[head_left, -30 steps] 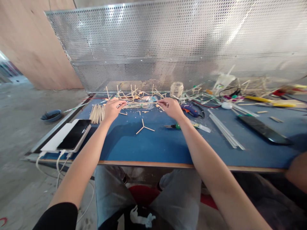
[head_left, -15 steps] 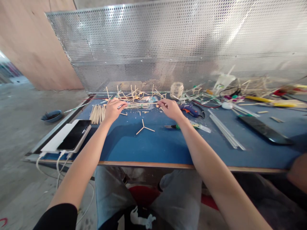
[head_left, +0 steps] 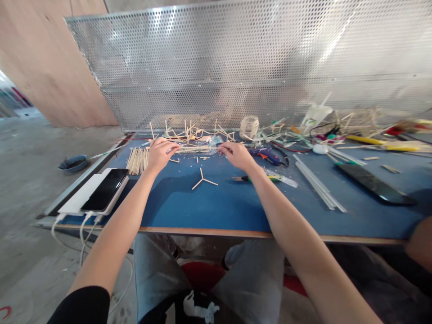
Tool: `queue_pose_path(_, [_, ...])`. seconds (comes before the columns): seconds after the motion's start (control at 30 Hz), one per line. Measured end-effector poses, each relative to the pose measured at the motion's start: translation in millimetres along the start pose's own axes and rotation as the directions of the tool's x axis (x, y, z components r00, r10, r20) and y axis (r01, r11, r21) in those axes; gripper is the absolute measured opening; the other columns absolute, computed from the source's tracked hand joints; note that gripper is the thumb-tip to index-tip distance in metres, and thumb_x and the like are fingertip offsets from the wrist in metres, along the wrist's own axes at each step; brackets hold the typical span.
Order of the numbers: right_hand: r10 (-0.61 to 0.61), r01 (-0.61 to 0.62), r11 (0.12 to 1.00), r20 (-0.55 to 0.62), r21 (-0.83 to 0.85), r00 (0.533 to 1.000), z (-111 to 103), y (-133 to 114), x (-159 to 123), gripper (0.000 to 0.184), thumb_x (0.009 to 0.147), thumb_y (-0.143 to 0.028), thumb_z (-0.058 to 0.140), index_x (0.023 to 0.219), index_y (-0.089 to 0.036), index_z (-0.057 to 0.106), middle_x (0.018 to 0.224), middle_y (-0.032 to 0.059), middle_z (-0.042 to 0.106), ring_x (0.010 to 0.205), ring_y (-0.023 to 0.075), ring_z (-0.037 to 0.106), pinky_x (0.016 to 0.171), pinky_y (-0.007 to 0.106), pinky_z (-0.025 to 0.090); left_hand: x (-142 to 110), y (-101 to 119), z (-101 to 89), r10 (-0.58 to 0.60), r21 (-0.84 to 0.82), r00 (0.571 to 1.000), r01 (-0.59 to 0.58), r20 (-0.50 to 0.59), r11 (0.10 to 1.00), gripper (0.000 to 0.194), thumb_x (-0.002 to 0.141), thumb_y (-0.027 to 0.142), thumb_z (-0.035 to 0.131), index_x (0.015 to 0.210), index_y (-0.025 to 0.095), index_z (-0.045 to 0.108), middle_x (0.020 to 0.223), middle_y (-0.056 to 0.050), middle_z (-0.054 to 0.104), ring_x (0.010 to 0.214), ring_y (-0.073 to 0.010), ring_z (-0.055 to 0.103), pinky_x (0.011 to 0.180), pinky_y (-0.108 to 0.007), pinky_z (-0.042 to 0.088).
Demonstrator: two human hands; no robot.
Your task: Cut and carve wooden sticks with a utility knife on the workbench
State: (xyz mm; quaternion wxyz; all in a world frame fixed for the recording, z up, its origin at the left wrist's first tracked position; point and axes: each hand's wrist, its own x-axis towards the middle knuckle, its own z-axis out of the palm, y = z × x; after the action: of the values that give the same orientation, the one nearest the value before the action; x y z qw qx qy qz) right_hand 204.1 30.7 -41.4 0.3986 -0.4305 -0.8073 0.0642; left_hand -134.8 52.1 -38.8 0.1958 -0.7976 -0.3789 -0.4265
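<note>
My left hand [head_left: 162, 153] is closed in a pinch beside the bundle of thin wooden sticks [head_left: 137, 161]. A thin wooden stick [head_left: 193, 146] runs right from its fingertips, in front of the heap behind. My right hand [head_left: 236, 155] hovers across from it, thumb and forefinger bent together; whether something small sits between them I cannot make out. Between my forearms, a three-armed star of joined sticks [head_left: 202, 179] lies on the blue table [head_left: 202, 209]. A utility knife [head_left: 251, 178] lies partly behind my right forearm, and a blue glue gun [head_left: 270, 156] rests right of that hand.
Stick frames and scraps [head_left: 192, 132] line the back by the perforated metal screen [head_left: 209, 67]. A phone [head_left: 105, 190] lies on white power banks at left. Clear glue sticks [head_left: 319, 184] and a dark phone-like slab [head_left: 374, 183] lie right. Another person's arm [head_left: 420, 243] shows at the right edge.
My right hand has shifted slightly left, and its fingers have changed position. My left hand stays almost in place. The star of sticks has not moved on the table.
</note>
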Motion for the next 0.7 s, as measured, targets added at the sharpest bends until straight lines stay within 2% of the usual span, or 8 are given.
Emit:
queue_pose_path(0.3, [0.027, -0.033, 0.998, -0.105, -0.055, 0.994, -1, 9, -1, 0.026, 0.093, -0.037, 0.057, 0.101, -0.022, 0.078, 0.097, 0.0075, 0.076, 0.083, 0.0218, 0.066, 0.079, 0.036, 0.049, 0, -4, -6.9, -0.03, -0.006, 1.0, 0.03, -0.008, 1.0, 0.02, 0.095, 0.045, 0.06, 0.096, 0.032, 0.075, 0.097, 0.0, 0.079, 0.097, -0.0225, 0.061, 0.091, -0.043, 0.039])
queue_pose_path(0.63, [-0.003, -0.002, 0.997, -0.079, -0.074, 0.997, 3, -2, 0, 0.028, 0.096, -0.032, 0.05, 0.092, -0.022, 0.076, 0.09, 0.0051, 0.077, 0.084, 0.0206, 0.068, 0.077, 0.032, 0.049, 3, 6, -11.7, -0.044, 0.055, 0.999, 0.043, 0.019, 0.998, 0.023, 0.097, 0.046, 0.056, 0.096, 0.032, 0.074, 0.102, 0.002, 0.078, 0.099, -0.0226, 0.058, 0.096, -0.042, 0.035])
queue_pose_path(0.7, [-0.004, -0.001, 0.997, -0.067, -0.077, 0.998, 4, -3, 0, 0.026, 0.096, -0.031, 0.051, 0.092, -0.023, 0.076, 0.088, 0.0039, 0.077, 0.083, 0.0199, 0.068, 0.076, 0.031, 0.048, 4, 7, -13.0, -0.087, 0.076, 0.996, 0.087, -0.007, 0.993, 0.025, 0.098, 0.048, 0.055, 0.097, 0.031, 0.074, 0.105, 0.0, 0.076, 0.102, -0.0234, 0.057, 0.097, -0.041, 0.035])
